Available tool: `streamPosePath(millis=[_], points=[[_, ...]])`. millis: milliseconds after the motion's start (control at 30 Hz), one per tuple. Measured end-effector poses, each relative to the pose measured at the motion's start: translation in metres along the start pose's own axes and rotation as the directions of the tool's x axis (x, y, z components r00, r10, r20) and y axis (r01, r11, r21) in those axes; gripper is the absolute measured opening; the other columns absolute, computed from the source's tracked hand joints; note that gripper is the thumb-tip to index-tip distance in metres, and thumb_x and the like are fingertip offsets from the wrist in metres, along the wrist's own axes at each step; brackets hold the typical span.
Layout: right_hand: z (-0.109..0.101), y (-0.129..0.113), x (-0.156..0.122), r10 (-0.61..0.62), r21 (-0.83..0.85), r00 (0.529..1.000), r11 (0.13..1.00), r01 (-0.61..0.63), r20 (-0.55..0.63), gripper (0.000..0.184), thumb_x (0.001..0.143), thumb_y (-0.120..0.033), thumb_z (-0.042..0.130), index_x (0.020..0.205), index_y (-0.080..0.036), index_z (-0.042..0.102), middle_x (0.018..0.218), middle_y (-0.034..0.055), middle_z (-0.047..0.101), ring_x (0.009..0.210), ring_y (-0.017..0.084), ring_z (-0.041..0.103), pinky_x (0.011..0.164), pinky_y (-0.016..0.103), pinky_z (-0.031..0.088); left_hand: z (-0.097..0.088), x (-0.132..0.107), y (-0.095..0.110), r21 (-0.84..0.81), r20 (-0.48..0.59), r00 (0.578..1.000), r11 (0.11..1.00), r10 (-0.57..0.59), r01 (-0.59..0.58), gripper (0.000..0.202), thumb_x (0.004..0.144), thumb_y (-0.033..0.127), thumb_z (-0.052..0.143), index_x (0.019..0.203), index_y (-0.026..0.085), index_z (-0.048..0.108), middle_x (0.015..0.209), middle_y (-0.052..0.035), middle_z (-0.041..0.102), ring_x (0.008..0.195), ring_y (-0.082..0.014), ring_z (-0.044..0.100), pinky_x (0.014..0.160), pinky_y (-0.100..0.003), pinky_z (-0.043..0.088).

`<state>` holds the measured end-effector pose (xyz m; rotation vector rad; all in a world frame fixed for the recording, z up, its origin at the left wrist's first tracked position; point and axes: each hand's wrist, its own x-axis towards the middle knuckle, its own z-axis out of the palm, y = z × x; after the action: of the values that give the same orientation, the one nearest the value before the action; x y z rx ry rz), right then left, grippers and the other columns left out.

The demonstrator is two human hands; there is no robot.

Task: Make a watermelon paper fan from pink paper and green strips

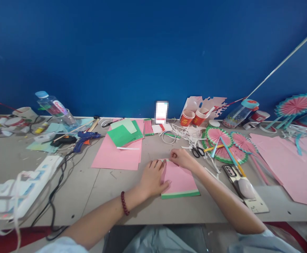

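Note:
A pink sheet of paper (182, 181) with a pale and a green band along its near edge lies flat on the table in front of me. My left hand (153, 178) rests open on its left side, fingers spread and thumb reaching over the pink. At the far edge, the fingers of my right hand (180, 158) are curled closed on the paper; the fingertips are partly hidden. A pair of black-handled scissors (198, 151) lies just right of my right hand. Beyond my left hand are larger pink sheets (116, 156) with green paper (124, 133) on top.
A pleated pink-and-green strip (148, 127) lies near the wall. Red paper cups (187, 117), paper fans (219, 136), and a phone (258, 203) with a white mouse (246, 188) are to the right. A blue glue gun (86, 138), bottle (57, 109) and power strip (39, 181) are left.

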<state>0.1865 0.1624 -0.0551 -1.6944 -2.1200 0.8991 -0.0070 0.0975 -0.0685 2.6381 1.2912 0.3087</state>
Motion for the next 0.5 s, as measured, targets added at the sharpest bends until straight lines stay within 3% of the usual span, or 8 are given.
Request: streamPosePath(millis=[267,500], points=[[-0.002,-0.005,-0.001,0.040,-0.032,0.999,0.999,-0.041,-0.017,0.011,0.073,-0.018,0.061,0.065,-0.019,0.054,0.050,-0.0041,0.055,0.051,0.012,0.051,0.053,0.021,0.032,-0.002,0.001,0.003,0.002,0.023,1.000,1.000,0.020,-0.020,0.065,0.083,0.049,0.049,0.133,0.009,0.041,0.132,-0.0167,0.048,0.122,-0.0309,0.040,0.101,-0.043,0.032],[-0.005,0.009,-0.001,0.043,-0.100,0.998,0.994,-0.049,-0.055,0.011,0.072,-0.023,0.063,0.064,-0.018,0.057,0.055,-0.0020,0.057,0.055,0.012,0.051,0.052,0.022,0.030,0.001,0.005,-0.001,-0.003,0.011,0.999,0.999,0.043,-0.043,0.065,0.083,0.052,0.050,0.134,0.014,0.040,0.117,-0.0122,0.053,0.107,-0.0279,0.046,0.092,-0.041,0.037]])
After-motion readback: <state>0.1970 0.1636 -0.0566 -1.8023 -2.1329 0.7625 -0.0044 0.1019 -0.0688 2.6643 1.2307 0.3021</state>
